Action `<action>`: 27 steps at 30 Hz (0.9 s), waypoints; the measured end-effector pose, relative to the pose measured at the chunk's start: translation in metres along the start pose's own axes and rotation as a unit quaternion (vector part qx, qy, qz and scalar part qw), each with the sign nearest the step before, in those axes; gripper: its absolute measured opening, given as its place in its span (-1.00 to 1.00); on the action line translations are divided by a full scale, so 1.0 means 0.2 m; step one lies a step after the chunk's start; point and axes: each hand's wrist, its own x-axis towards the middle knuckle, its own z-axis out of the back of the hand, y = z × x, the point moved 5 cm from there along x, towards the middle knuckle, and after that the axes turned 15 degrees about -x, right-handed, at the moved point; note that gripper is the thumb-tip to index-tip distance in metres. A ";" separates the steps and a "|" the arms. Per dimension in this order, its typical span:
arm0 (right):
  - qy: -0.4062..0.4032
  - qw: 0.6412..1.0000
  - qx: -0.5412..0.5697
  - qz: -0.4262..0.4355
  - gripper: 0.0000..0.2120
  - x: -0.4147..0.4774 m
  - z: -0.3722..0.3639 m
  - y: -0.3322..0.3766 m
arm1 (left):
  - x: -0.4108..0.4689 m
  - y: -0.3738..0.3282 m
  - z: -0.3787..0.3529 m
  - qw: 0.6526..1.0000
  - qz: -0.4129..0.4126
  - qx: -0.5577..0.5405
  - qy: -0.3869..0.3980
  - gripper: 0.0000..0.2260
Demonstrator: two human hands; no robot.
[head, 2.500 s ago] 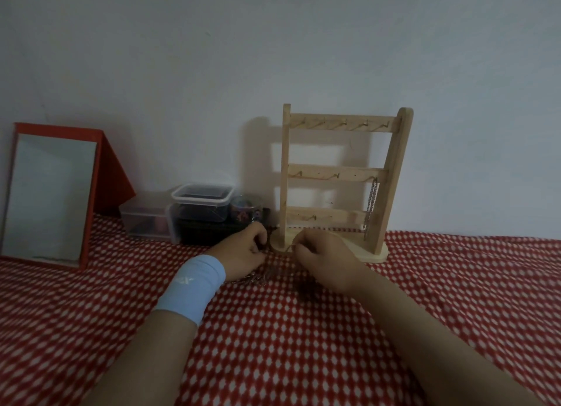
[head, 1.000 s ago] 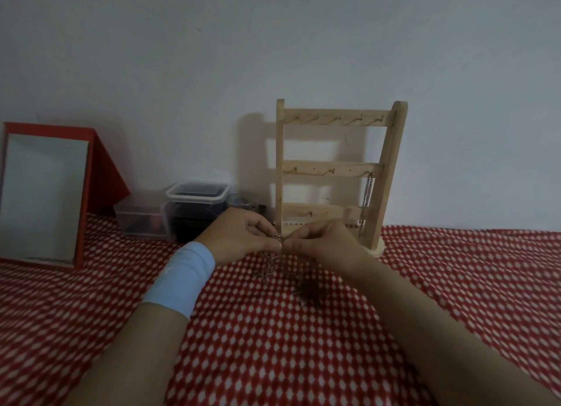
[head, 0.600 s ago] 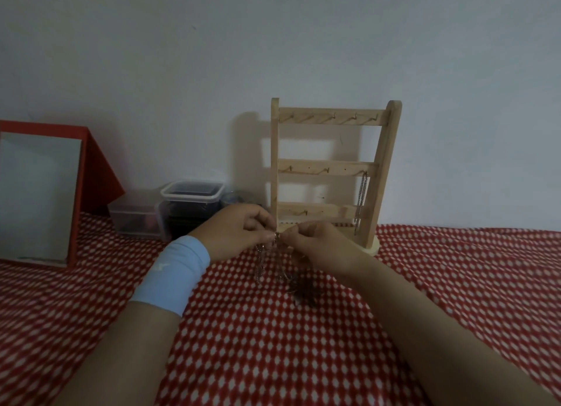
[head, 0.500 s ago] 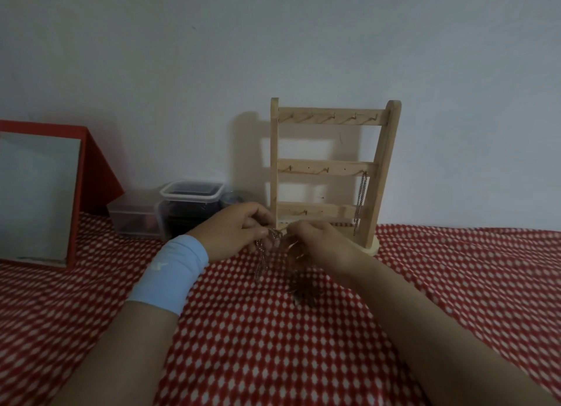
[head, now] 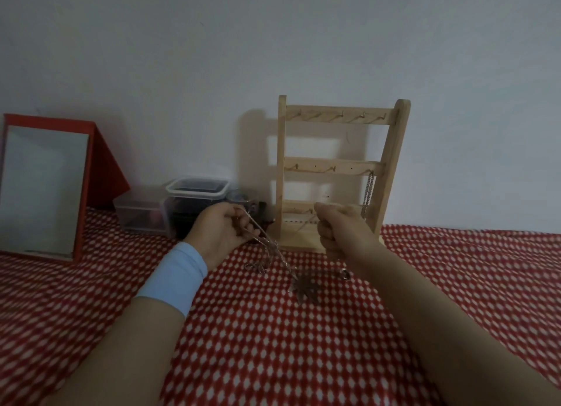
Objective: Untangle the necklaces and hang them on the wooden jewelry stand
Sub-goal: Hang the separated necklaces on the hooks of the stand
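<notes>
A wooden jewelry stand (head: 385,168) with three hook rails stands against the wall. One chain (head: 368,194) hangs from the right end of its middle rail. My left hand (head: 223,234), above a light blue wristband, pinches a thin necklace chain (head: 267,241) that runs down to a dark star-shaped pendant (head: 303,288) on the cloth. My right hand (head: 338,228) is closed in front of the stand's base; a fine chain seems to run from it, and a clasp end (head: 343,273) lies below it. A small chain bundle (head: 258,266) rests on the cloth.
The table wears a red and white patterned cloth (head: 273,345). A red-framed mirror (head: 45,190) leans at the left. Clear plastic boxes (head: 194,196) and dark small items sit left of the stand, behind my left hand.
My hands, pinched together over the chains half a second ago, have pulled apart sideways. The chain now stretches from my left hand down to the pendant on the cloth.
</notes>
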 end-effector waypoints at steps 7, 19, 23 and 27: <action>-0.082 0.963 -0.244 0.077 -0.55 -0.01 0.04 0.07 | 0.02 -0.16 0.06 0.991 -0.062 0.120 -0.023 -0.75; -0.085 0.754 -0.651 0.018 -0.54 0.02 0.13 0.05 | 0.01 -0.37 0.14 0.803 -0.224 0.536 -0.132 -0.77; 0.019 0.741 -0.671 -0.032 -0.49 0.06 0.11 -0.07 | -0.02 -0.28 0.10 0.702 -0.035 0.709 -0.065 -0.78; 0.081 0.753 -0.653 -0.033 -0.53 0.06 0.06 -0.11 | -0.08 -0.22 0.18 0.698 0.158 0.694 -0.072 -0.80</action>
